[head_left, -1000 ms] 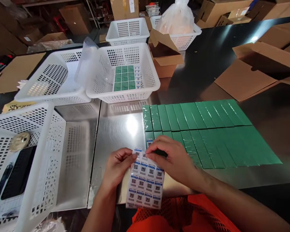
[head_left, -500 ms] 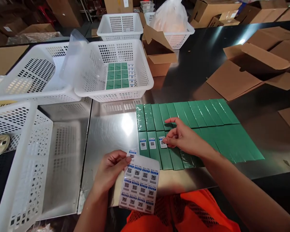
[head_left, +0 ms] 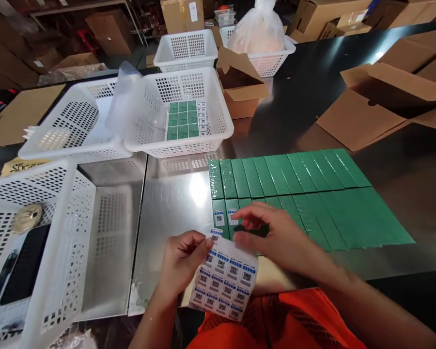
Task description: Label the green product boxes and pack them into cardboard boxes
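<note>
The right hand (head_left: 272, 231) partly covers the green boxes (head_left: 343, 215); whether it touches the QR-code sticker sheet (head_left: 227, 286) is unclear. The sheet's fine print is illegible. Frame edges crop the nearest basket (head_left: 53, 261) and open carton (head_left: 361, 118).

The left fingers (head_left: 189, 238) pinch together while the right fingers (head_left: 253, 212) curl loosely apart from the thumb (head_left: 246, 240).

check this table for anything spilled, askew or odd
Nothing looks spilled. One thing seems askew: the clear plastic piece, tilted up between two white baskets rather than lying flat. The green boxes lie in two rows.
</note>
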{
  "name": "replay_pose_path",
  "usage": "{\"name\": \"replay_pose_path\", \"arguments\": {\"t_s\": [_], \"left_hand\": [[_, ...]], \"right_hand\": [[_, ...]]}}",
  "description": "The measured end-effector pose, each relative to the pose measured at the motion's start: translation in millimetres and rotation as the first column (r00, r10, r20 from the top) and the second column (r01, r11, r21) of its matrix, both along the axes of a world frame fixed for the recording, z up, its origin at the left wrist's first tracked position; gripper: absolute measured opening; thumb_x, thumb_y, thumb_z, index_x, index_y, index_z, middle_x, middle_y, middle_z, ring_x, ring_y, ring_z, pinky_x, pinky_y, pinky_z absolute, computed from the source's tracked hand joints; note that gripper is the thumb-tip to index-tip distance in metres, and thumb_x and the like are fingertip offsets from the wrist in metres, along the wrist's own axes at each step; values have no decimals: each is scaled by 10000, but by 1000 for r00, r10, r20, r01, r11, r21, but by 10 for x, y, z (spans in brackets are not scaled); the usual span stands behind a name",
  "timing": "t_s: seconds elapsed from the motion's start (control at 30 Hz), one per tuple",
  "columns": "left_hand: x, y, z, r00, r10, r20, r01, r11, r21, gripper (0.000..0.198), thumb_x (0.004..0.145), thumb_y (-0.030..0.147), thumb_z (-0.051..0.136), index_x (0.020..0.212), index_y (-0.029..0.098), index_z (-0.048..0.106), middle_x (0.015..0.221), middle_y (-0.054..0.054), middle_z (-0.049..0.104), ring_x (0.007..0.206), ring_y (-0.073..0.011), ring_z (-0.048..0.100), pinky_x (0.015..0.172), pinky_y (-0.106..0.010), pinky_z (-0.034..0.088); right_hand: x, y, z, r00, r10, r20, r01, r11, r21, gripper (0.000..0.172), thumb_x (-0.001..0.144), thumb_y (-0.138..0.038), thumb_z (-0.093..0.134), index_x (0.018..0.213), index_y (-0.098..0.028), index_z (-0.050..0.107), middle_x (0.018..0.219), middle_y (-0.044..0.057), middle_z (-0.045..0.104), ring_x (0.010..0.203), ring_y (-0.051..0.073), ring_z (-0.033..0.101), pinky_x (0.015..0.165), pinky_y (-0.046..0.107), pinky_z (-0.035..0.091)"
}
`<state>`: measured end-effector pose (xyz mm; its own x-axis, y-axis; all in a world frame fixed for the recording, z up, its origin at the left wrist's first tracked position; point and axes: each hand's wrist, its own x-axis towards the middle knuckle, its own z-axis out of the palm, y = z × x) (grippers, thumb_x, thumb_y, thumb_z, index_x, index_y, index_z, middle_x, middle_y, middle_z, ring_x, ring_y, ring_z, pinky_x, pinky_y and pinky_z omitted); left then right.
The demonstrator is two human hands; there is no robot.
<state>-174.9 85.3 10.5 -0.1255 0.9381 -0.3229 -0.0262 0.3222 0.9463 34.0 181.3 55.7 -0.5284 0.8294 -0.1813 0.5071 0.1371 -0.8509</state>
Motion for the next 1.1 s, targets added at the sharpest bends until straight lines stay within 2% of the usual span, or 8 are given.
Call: {"name": "replay_pose_path", "arguments": {"t_s": [0.13, 0.33, 0.47, 0.6, 0.67, 0.83, 1.0, 1.1], "left_hand": [[172, -104, 109, 965, -120, -232, 137, 989, 59, 383, 847, 460, 661, 618, 154, 665, 518, -12, 597, 479, -111, 481, 463, -206, 337], [223, -260, 228, 899, -258, -353, 309, 946, 94, 352, 853, 398, 665, 575, 182, 663, 497, -5, 614, 463, -117, 526, 481, -206, 346], [213, -346, 188, 917, -211, -338, 227, 974, 10, 401, 855, 457, 644, 568, 176, 642, 496, -23, 598, 467, -130, 514, 465, -214, 339], [245, -422, 156, 946, -148, -289, 133, 989, -71, 433, 842, 510, 647, 585, 161, 643, 522, -33, 594, 498, -132, 502, 465, -208, 330], [260, -453, 149, 953, -119, -279, 100, 992, -82, 447, 836, 522, 651, 579, 156, 639, 513, -29, 577, 498, -127, 481, 467, -205, 329], [256, -493, 116, 958, -96, -270, 77, 994, -83, 448, 831, 524, 654, 583, 152, 654, 525, -38, 591, 510, -135, 487, 472, -207, 357], [260, -471, 145, 942, -55, -331, 49, 998, -27, 436, 855, 517, 629, 605, 161, 667, 533, -24, 594, 513, -135, 493, 497, -212, 369], [294, -432, 195, 939, -29, -342, 38, 999, 20, 423, 868, 505, 615, 611, 171, 659, 545, -17, 601, 528, -141, 518, 512, -210, 378]], "right_hand": [[1, -214, 58, 972, -44, -230, 36, 999, -38, 83, 860, -320, 679, 819, -251, 701, 879, 12, 634, 826, 158, 606, 707, 291, 468], [435, 157, 111, 876, -298, -379, 254, 953, -163, 171, 860, -401, 691, 856, -247, 615, 819, 9, 654, 778, 158, 625, 722, 305, 506], [568, 414, 15, 945, -190, -267, 110, 951, -288, 212, 791, -355, 734, 828, -229, 566, 663, -20, 598, 621, 137, 592, 618, 288, 496], [546, 493, -133, 993, -36, -109, -5, 935, -355, 522, 753, -276, 744, 1183, -267, 448, 621, -48, 623, 581, 171, 622, 576, 304, 516], [522, 496, -178, 998, -28, -54, 8, 940, -342, 601, 747, -256, 738, 1218, -267, 363, 638, -46, 648, 589, 185, 641, 581, 315, 530], [433, 499, -182, 996, -46, 77, 67, 948, -310, 530, 720, -204, 713, 1105, -249, 352, 612, -41, 649, 566, 202, 646, 547, 319, 508], [437, 517, -157, 947, -82, 310, 82, 997, 13, 498, 647, -327, 801, 1019, -244, 480, 620, -35, 606, 590, 200, 593, 527, 310, 389], [500, 369, -98, 971, -75, 226, 64, 996, 54, 420, 690, -447, 795, 982, -233, 581, 717, -3, 621, 658, 190, 581, 559, 307, 404]]}}
